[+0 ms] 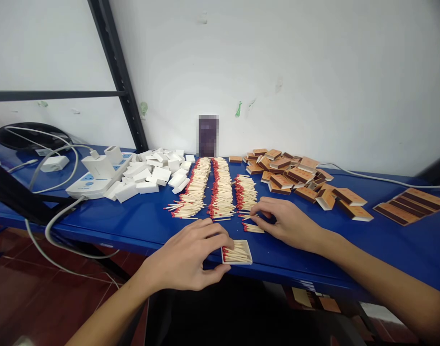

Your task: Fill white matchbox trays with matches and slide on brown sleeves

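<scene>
At the shelf's front edge lies a white matchbox tray [249, 262], filled with red-tipped matches [238, 253]. My left hand [194, 254] grips it, thumb at the near side and fingertips over its far left corner. My right hand [283, 221] is beyond it to the right, with thumb and index finger pinched around the ends of a few loose matches [246, 217]. A small bundle of matches [253, 228] lies just below those fingertips. Three long rows of matches stretch toward the wall: the left row [195, 187], the middle row [222, 187] and the shorter right row [246, 192].
White empty trays [158, 175] are heaped at the left, beside a power strip [93, 185] with chargers and cables. Brown matchbox sleeves [295, 173] are piled at the right, near a flat brown striped sheet [410, 206]. A black metal post [119, 72] rises at left.
</scene>
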Demonstrator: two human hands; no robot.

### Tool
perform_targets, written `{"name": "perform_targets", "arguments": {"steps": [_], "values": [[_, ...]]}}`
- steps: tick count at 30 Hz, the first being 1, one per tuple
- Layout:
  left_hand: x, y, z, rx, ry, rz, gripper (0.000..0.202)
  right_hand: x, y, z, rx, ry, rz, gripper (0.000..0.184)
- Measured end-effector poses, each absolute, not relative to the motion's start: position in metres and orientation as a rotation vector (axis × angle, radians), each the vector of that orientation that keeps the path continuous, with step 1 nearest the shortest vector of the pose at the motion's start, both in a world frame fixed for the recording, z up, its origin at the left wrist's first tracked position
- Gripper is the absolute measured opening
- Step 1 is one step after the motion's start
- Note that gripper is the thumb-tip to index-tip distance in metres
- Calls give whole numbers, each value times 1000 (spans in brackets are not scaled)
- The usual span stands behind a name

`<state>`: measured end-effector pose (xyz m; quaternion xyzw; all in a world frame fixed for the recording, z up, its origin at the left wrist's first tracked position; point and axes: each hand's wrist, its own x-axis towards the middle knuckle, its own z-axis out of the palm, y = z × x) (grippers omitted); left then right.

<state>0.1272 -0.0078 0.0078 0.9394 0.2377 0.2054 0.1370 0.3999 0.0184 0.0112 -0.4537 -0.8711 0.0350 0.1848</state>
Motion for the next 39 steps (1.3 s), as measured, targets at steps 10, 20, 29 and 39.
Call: {"name": "perform_targets", "arguments": {"steps": [10,20,29,39], "values": [[127,-9,9,2702,714,593,29,396,5,28,-1359,-2485,288,17],[126,-11,11,2648,786,588,41,398,13,36,-1359,-2646,398,8],[124,-9,10,2516,867,598,41,383,23,52,-1480,-2748,406,6],[126,-8,11,2442,925,617,41,378,31,60,-1458,-2886,489,16]]}}
